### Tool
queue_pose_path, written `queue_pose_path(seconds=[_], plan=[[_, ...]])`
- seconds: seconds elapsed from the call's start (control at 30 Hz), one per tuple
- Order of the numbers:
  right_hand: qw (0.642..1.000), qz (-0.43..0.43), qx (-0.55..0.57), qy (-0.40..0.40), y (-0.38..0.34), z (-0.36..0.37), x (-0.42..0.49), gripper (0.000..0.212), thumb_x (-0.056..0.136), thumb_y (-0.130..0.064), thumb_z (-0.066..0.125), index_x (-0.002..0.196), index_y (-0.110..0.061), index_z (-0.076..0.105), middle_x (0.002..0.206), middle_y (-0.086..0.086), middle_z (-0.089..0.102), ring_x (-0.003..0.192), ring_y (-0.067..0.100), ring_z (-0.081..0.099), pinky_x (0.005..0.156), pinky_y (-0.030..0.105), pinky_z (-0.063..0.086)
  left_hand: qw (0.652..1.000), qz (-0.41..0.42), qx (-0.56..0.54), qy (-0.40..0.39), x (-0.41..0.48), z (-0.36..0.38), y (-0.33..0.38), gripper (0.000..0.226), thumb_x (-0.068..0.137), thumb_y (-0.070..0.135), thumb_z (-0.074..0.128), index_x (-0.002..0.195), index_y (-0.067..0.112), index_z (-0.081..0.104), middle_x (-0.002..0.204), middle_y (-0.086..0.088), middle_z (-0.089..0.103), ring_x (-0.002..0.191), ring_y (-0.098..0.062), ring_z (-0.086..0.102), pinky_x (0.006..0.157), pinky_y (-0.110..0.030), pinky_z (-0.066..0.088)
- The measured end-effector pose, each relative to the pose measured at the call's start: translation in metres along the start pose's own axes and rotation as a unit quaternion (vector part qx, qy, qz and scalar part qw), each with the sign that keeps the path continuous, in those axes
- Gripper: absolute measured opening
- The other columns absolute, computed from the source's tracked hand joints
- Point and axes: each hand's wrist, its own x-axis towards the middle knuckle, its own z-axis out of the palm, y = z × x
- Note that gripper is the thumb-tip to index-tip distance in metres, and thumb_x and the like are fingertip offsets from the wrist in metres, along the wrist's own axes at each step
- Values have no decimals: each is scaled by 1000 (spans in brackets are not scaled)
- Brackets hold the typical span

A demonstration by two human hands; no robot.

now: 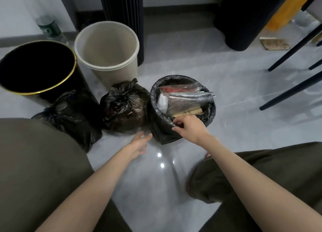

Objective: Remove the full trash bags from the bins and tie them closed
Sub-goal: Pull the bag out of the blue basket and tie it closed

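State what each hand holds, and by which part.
Right hand pinches the black bag liner at its folded-over near edge. Left hand holds nothing.

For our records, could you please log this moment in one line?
right hand: pinches rim of full liner | left hand: open, empty | done: two tied bags; black bin, beige bin empty

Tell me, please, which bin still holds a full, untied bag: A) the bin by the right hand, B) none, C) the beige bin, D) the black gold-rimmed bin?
A: the lined bin by the right hand still carries its rubbish-filled black bag, whose rim that hand pinches; the gold-rimmed bin and the beige bin stand empty.
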Motion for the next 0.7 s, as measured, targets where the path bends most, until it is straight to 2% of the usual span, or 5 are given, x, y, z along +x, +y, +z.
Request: queue_pose_path(seconds=[0.13,0.23,0.33,0.43,0.7], plan=[[998,3,67,-13,-6,-5,-8,23,81,-28,71,101,-17,66,93,-3,63,90,15,60,81,29,49,1000,9,1,1,7,9,-7,67,89,35,61,145,25,27,146,1,40,129,-24,44,97,-39,43],[996,0,89,-24,-7,-4,-11,18,79,-27,73,93,-20,64,88,-5,61,87,16,61,80,32,51,999,30,1,27,5,18,-5,41,93,27,57,131,17,45,131,-6,55,103,-18,56,70,-27,49],[994,4,104,-31,-7,-2,-11,16,77,-26,73,86,-23,61,82,-8,59,78,13,58,76,30,50,998,32,-15,47,3,24,-3,6,96,21,52,102,19,51,95,1,60,67,-5,51,46,-17,39],[993,11,114,-37,-10,0,-9,17,75,-27,74,82,-26,58,79,-14,58,74,9,56,74,32,49,997,31,-42,63,5,22,-3,8,97,17,50,91,20,46,75,6,53,62,-3,48,43,-15,38],[991,2,119,-56,-31,14,-7,19,74,-26,75,86,-19,61,80,-7,63,82,15,62,75,32,51,989,74,-76,101,-3,-4,7,24,97,11,46,75,20,42,77,2,49,69,-6,48,65,-26,46]])
